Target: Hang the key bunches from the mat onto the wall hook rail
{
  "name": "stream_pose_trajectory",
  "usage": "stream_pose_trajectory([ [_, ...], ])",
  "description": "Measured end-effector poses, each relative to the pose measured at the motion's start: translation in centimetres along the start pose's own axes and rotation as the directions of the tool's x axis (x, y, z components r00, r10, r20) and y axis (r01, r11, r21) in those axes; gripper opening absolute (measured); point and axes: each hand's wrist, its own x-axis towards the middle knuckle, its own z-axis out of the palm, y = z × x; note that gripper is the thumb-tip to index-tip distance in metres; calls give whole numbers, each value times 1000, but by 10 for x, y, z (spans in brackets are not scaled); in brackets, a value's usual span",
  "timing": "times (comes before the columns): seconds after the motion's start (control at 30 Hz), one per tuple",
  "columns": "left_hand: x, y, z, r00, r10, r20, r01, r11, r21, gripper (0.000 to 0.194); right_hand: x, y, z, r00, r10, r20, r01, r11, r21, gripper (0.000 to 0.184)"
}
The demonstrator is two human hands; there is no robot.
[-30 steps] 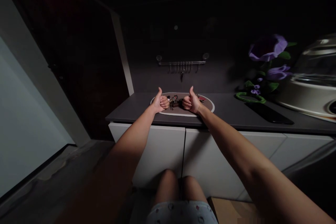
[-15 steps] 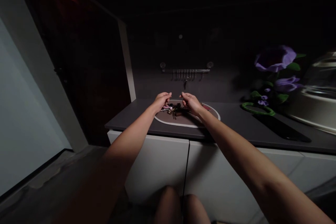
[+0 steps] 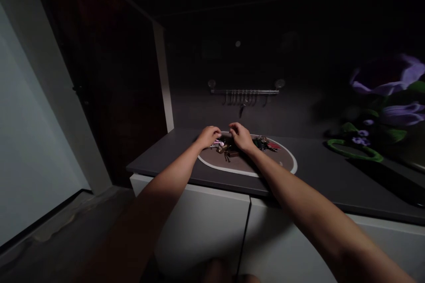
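An oval brown tray with a pale rim (image 3: 265,168) lies on a dark grey counter (image 3: 318,181). On it sit bunches of keys (image 3: 226,149), and a second bunch with a red tag (image 3: 267,143) lies further right. My left hand (image 3: 209,136) and my right hand (image 3: 241,136) hover side by side over the keys, backs up, fingers curled down towards them. Whether either hand grips a key is hidden by the fingers and the dim light.
A metal hook rail (image 3: 245,92) with one key hanging is fixed to the dark wall above the tray. Purple artificial flowers (image 3: 392,93) and a green ring (image 3: 353,150) stand at the right. White cabinet doors (image 3: 206,225) are below the counter; a pale wall (image 3: 29,141) is at left.
Both hands went from thumbs-up fists to palms-down curled fingers lowered onto the keys. The camera has shifted left and nearer, so the tray and the flowers sit further right.
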Motion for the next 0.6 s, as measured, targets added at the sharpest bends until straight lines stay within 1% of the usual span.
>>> stream_pose_trajectory([
  [0.1,-2,-10,1,995,42,92,-43,999,13,7,-1,3,0,997,-34,66,40,995,-93,20],
  [0.2,-3,-13,-1,984,29,176,-35,999,30,5,0,5,0,994,-22,110,39,987,-154,21],
  [0.3,-4,-12,-4,963,-6,269,-36,988,151,9,0,4,1,992,5,128,20,980,-196,23],
  [0.37,-4,-12,-5,951,-22,307,-55,970,239,13,0,3,1,989,19,144,12,977,-212,23],
  [0.47,-3,-12,-5,950,-31,310,-70,948,311,17,-1,1,2,986,26,162,12,974,-224,23],
  [0.6,-1,-11,-5,972,-18,235,-62,942,330,17,-1,-2,2,986,10,168,31,971,-239,22],
])
